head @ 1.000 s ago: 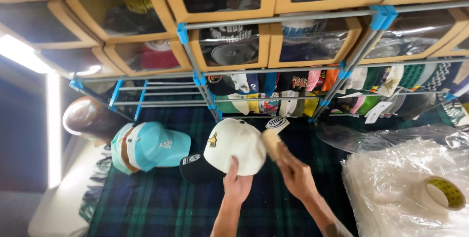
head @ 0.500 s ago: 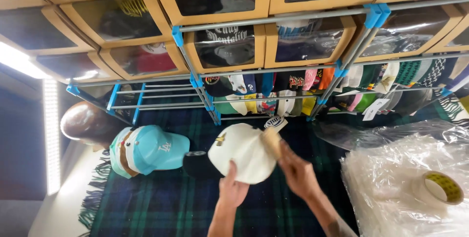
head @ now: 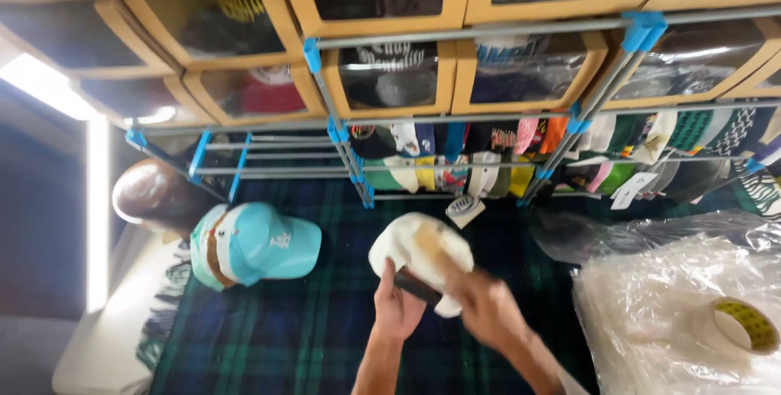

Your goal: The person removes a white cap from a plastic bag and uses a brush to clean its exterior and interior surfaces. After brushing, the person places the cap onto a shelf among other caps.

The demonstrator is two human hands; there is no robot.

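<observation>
Gripping white cap [head: 419, 253]: left hand [head: 396, 307], right hand [head: 486, 307], blurred | white tag [head: 464, 209] just behind | tape roll [head: 736, 327] right

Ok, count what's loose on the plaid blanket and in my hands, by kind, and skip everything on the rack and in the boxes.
White caps: 1, the white cap held by the left hand and right hand
Turquoise caps: 1, the turquoise cap on the plaid blanket
Tape rolls: 1, the tape roll on the clear plastic bags
Total: 3
</observation>
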